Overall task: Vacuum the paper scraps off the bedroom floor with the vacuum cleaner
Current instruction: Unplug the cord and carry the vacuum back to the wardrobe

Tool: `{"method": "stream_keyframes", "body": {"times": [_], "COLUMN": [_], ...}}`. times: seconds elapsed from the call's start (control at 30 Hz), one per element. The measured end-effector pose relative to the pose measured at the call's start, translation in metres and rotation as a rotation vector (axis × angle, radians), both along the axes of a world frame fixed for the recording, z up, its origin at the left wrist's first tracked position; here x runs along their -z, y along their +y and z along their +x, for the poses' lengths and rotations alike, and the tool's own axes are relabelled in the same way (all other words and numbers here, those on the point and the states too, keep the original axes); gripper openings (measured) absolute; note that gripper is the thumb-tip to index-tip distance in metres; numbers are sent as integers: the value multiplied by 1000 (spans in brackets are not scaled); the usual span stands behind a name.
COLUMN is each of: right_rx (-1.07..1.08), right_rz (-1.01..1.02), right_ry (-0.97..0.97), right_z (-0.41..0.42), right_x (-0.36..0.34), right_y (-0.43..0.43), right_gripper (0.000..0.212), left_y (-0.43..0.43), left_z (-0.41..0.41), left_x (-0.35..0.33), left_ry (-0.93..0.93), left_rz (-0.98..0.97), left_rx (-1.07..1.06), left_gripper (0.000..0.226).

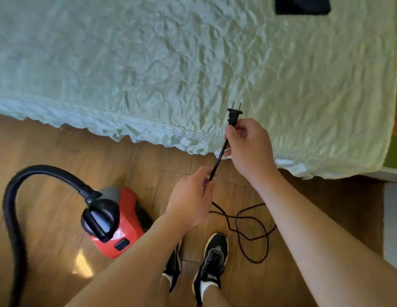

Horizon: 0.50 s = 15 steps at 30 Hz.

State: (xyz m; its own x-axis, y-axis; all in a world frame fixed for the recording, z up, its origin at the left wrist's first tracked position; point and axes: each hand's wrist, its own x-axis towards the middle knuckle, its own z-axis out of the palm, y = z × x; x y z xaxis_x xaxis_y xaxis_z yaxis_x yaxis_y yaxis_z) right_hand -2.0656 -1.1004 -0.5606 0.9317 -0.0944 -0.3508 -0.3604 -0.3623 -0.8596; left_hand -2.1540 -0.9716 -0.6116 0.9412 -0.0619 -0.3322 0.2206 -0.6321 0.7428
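Note:
A red canister vacuum cleaner (121, 220) with a black handle stands on the wooden floor at lower left. Its black hose (13, 209) arches up and runs down the left edge. My right hand (248, 147) grips the black power cord just below its two-pin plug (234, 114), prongs pointing up. My left hand (191, 200) pinches the same cord (218, 160) a little lower. The rest of the cord lies in loose loops (253, 231) on the floor by my feet. No paper scraps show in this view.
A bed with a crinkled pale green cover (171, 63) fills the upper half; its edge hangs over the floor. A black object (301, 5) lies on the bed at the top. My two black shoes (212, 260) stand at the bottom centre.

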Motion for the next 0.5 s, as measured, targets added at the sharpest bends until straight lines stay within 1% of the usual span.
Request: {"method": "stream_keyframes", "body": {"times": [0.17, 0.23, 0.5], "right_rx": [-159, -227, -471], "right_rz": [2, -10, -54], "right_ry": [-9, -10, -8], "right_z": [6, 3, -30], "right_x": [4, 8, 30], "right_y": [61, 84, 176], "right_gripper": [7, 9, 10], "left_y": [44, 62, 128], "left_z": [-17, -27, -84], "left_x": [1, 4, 28], "left_ry": [-4, -2, 0], "left_rz": [-3, -15, -21], "left_rx": [-182, -249, -446], "left_gripper": [18, 18, 16]}}
